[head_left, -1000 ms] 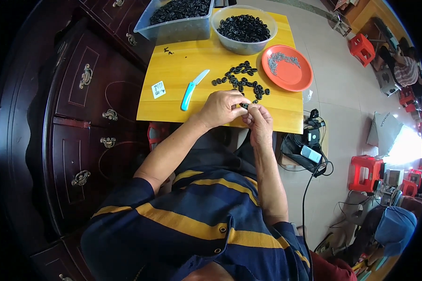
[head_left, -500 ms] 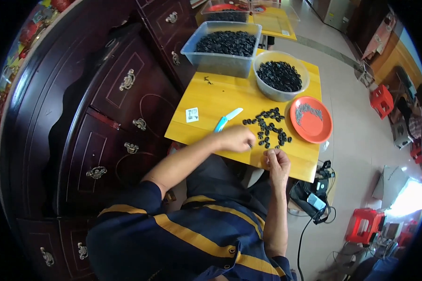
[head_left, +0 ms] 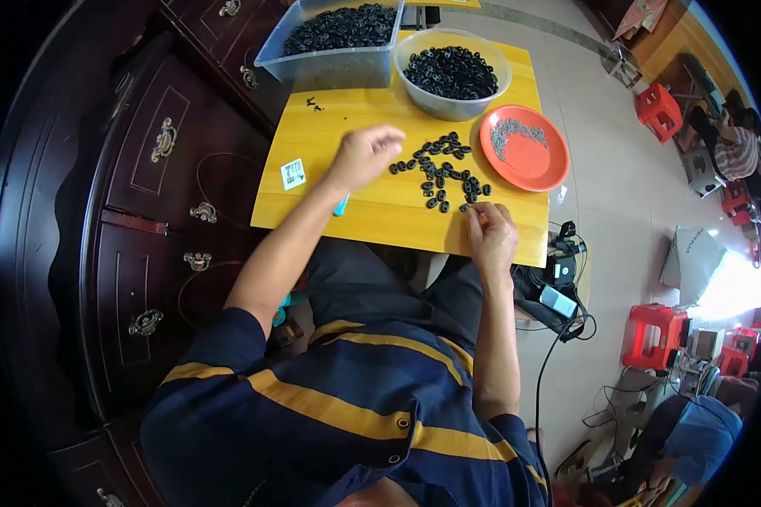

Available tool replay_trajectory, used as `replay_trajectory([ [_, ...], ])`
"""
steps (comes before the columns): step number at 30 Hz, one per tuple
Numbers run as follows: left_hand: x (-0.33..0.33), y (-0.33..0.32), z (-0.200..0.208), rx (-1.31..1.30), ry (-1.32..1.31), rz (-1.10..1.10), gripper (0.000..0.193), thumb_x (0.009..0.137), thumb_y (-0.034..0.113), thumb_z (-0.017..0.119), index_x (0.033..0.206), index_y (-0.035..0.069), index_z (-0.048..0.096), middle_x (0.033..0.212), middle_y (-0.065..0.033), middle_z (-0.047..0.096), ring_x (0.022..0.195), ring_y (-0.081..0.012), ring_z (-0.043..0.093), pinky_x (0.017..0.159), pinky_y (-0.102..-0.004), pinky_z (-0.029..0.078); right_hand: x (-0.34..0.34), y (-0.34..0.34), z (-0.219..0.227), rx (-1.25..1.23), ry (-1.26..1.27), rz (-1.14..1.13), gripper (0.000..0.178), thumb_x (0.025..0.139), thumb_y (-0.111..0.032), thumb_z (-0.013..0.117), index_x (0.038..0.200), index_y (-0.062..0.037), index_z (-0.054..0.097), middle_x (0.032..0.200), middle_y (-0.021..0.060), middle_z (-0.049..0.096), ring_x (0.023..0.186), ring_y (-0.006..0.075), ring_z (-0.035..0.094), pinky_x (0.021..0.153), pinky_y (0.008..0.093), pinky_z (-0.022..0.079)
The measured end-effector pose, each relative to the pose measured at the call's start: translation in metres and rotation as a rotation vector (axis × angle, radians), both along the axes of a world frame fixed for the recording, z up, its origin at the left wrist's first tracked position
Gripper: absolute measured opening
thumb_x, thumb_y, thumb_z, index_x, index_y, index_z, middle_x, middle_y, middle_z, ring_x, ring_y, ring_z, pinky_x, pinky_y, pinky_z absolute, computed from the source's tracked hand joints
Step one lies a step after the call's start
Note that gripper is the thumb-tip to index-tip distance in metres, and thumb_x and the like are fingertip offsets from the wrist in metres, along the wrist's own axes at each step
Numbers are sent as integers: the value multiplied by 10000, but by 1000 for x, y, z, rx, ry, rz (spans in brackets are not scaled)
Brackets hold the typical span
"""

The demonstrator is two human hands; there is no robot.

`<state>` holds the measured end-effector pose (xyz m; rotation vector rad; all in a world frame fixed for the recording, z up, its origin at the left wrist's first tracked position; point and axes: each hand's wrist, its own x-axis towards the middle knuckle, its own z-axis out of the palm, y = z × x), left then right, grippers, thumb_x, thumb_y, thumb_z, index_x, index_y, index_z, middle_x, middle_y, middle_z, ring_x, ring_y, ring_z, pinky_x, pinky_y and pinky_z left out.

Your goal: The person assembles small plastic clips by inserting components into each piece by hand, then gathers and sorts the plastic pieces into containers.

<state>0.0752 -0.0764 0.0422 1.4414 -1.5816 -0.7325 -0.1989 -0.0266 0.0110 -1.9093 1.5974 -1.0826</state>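
Head view: my left hand [head_left: 368, 156], loosely curled, at 1 o'clock of cyan knife handle [head_left: 340, 205]; right hand [head_left: 494, 237], fingers narrowed, at 4 o'clock of black two-hole ovals [head_left: 440, 182] on table [head_left: 385, 221]. Contents unclear. Probably between pieces; next pick calls for fine pinch.

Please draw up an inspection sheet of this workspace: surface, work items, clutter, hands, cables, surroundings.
Surface: yellow table.
Work items: small black oval pieces loose on top; more in a clear rectangular bin and a clear round tub; grey bits on an orange-red plate.
Clutter: white printed label; black scraps; blue handle, mostly hidden by the left arm.
Hands: left hand over the table, blurred; right hand by the near edge, fingers bent; contents of both unclear.
Cables: black cable right of the person.
Surroundings: dark drawer cabinet, red stool, another seated person.
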Motion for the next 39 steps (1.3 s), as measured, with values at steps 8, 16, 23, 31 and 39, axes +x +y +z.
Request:
replay_trajectory([
  [8, -50, 58, -26, 93, 43, -104, 123, 885, 62, 669, 982, 6, 719, 695, -7, 660, 609, -41, 572, 573, -221, 459, 10, -5, -4, 19, 169, 11, 135, 855, -221, 682, 940, -116, 696, 862, 113, 633, 760, 334, 653, 660, 434, 522],
  [16, -56, 44, -20, 89, 12, -181, 113, 892, 57, 674, 982, 10, 725, 656, 40, 606, 581, -15, 501, 545, -204, 414, 8, -5, -6, 25, 217, 4, 139, 830, -202, 710, 857, -74, 663, 796, 112, 629, 713, 307, 643, 639, 415, 512],
  [23, -81, -5, 1, 12, -109, -277, 123, 836, 88, 701, 941, 30, 722, 712, -50, 685, 594, -93, 607, 568, -264, 483, 2, -2, -3, 41, 96, 59, 152, 824, -186, 701, 816, -61, 617, 752, 114, 624, 684, 308, 640, 622, 407, 508],
  [31, -139, -91, 0, -225, -489, -325, 87, 811, 158, 656, 817, 74, 680, 813, -131, 672, 792, -334, 660, 685, -447, 515, -5, -2, -16, 39, -217, 16, 123, 806, -119, 717, 831, -69, 608, 691, 77, 631, 602, 244, 626, 572, 348, 493],
  [39, -165, -128, -12, -183, -799, -443, 87, 818, 158, 600, 804, 103, 667, 848, -73, 682, 817, -304, 666, 697, -448, 531, -9, -2, -15, -36, -269, 58, 103, 826, -41, 706, 882, -39, 620, 700, 68, 612, 553, 153, 586, 538, 281, 470],
])
